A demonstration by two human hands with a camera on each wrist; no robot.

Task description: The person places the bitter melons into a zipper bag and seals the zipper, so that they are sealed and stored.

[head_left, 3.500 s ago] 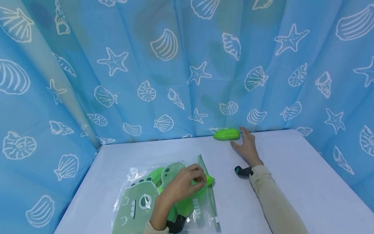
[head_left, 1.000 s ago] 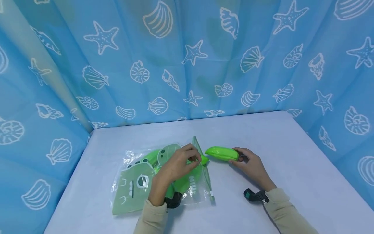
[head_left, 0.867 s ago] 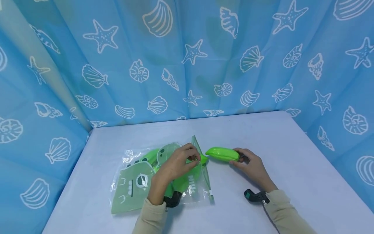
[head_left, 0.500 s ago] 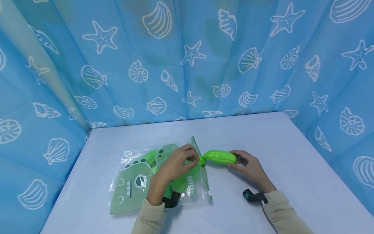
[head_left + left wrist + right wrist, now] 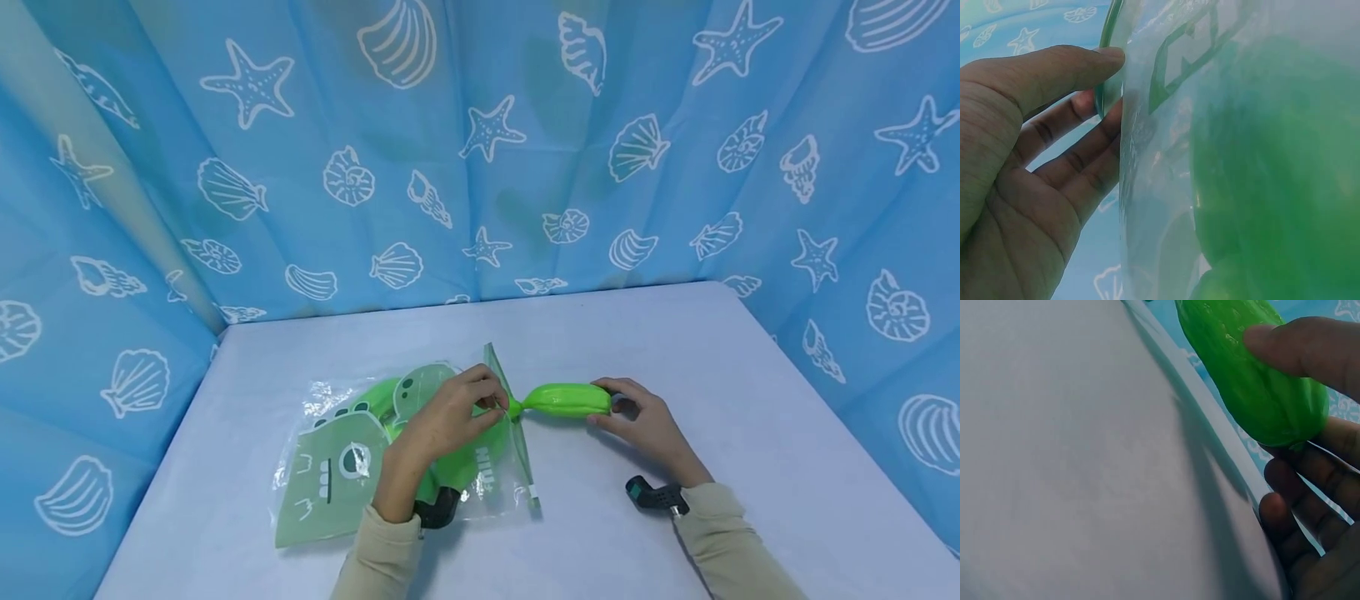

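A clear plastic zip bag (image 5: 315,492) printed with green monsters lies on the table, with several bright green things inside. At its mouth, my left hand (image 5: 450,417) pinches the film by the sealing edge; in the left wrist view, thumb and fingers meet at that edge. A glossy, ridged, long green toy vegetable (image 5: 567,400) is held by its blunt end in my right hand (image 5: 641,421). Its narrow end points left and overlaps a small green tip (image 5: 514,408) showing at the bag's mouth. In the right wrist view, my thumb lies on the toy vegetable (image 5: 1266,394).
A white-covered table (image 5: 600,542) carries everything. Blue curtains (image 5: 450,125) with white shells and starfish close off the back and both sides. A white slider (image 5: 533,492) sits near the front end of the bag's zip strip. Both wrists wear black cameras.
My right hand took the green toy vegetable from the table's back edge and brought it forward and left to the bag's mouth. My left hand has kept its pinch on the bag.
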